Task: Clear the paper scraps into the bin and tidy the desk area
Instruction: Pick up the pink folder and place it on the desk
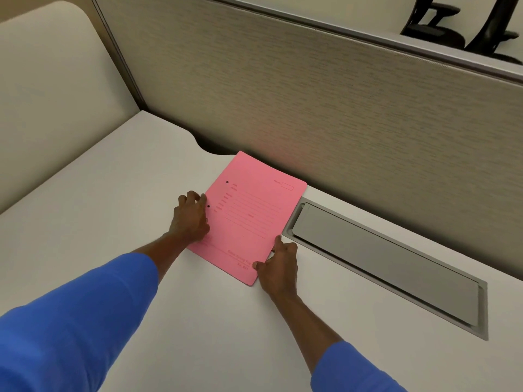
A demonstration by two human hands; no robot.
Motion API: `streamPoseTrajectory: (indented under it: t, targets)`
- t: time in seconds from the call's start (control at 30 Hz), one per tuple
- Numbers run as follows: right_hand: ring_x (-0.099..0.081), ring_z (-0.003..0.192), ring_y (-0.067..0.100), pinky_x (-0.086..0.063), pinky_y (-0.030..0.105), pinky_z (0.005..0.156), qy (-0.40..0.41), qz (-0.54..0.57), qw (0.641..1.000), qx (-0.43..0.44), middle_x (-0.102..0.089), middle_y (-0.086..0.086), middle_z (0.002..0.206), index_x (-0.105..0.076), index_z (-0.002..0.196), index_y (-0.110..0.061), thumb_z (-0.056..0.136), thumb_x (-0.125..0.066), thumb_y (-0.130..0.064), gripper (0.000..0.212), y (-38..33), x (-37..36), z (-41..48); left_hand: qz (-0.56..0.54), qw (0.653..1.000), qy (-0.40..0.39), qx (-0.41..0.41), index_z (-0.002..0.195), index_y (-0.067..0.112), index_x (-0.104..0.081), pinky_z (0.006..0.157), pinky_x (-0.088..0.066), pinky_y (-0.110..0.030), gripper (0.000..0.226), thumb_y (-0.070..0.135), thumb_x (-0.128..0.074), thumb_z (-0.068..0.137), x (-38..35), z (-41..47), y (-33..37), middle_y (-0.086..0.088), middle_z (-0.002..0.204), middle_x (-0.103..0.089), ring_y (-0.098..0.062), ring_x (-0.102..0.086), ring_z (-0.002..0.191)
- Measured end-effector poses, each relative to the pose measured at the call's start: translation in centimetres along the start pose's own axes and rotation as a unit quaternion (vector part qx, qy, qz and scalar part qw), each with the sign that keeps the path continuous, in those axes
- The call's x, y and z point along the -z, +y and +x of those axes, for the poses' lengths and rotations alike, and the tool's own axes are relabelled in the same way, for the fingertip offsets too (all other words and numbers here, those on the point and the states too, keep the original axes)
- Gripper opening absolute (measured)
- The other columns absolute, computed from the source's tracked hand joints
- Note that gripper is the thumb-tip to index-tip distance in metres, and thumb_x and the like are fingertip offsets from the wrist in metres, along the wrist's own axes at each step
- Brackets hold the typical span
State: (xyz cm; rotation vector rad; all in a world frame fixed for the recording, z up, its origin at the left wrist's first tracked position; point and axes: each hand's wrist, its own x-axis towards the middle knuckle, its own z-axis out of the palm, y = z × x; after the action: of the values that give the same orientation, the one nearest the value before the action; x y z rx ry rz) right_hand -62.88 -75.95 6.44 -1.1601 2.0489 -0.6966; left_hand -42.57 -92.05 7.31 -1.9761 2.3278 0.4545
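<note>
Grey cable flap (387, 264), partition (311, 108), chairs (464, 26).

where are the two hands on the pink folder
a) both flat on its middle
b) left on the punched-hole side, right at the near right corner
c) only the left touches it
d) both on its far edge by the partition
b: the left hand rests on the pink folder beside its two punched holes, and the right hand touches its near right edge.
</note>
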Motion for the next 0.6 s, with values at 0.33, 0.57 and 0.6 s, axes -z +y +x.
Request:
streamPoseTrajectory:
  t: [0.33, 0.57, 0.6]
  targets:
    - [-0.068, 0.106, 0.027, -0.053, 0.038, 0.097, 0.011, -0.019, 1.0, 0.018, -0.05, 0.005, 0.131, -0.053, 0.14, -0.016, 0.096, -0.071, -0.041, 0.054, 1.0, 1.4, -3.6, 0.037, 0.997, 0.07, 0.013, 0.145, 0.005, -0.052, 0.112, -0.042, -0.048, 0.057, 0.029, -0.067, 0.096, 1.5, -6.8, 1.7, -0.019, 0.156, -0.045, -0.039, -0.045, 0.14]
    - [-0.07, 0.096, 0.009, -0.052, 0.028, 0.082, -0.057, -0.054, 0.996, 0.034, -0.072, -0.017, 0.1, -0.073, 0.1, -0.032, 0.094, -0.068, -0.024, 0.012, 2.6, 3.4, -9.9, -0.081, 0.994, 0.072, 0.026, 0.112, 0.018, -0.07, 0.09, -0.055, -0.041, 0.021, 0.033, -0.067, 0.097, 2.5, -16.0, 2.0, 0.0, 0.124, -0.066, -0.027, -0.061, 0.119]
    - [-0.07, 0.091, 0.006, -0.054, 0.028, 0.08, -0.066, -0.046, 0.996, 0.039, -0.074, -0.019, 0.093, -0.074, 0.095, -0.033, 0.093, -0.068, -0.021, 0.013, 2.8, 3.5, -10.9, -0.111, 0.992, 0.056, 0.038, 0.11, 0.021, -0.069, 0.088, -0.055, -0.04, 0.019, 0.035, -0.067, 0.098, 2.4, -17.3, 1.8, 0.004, 0.122, -0.066, -0.025, -0.065, 0.114]
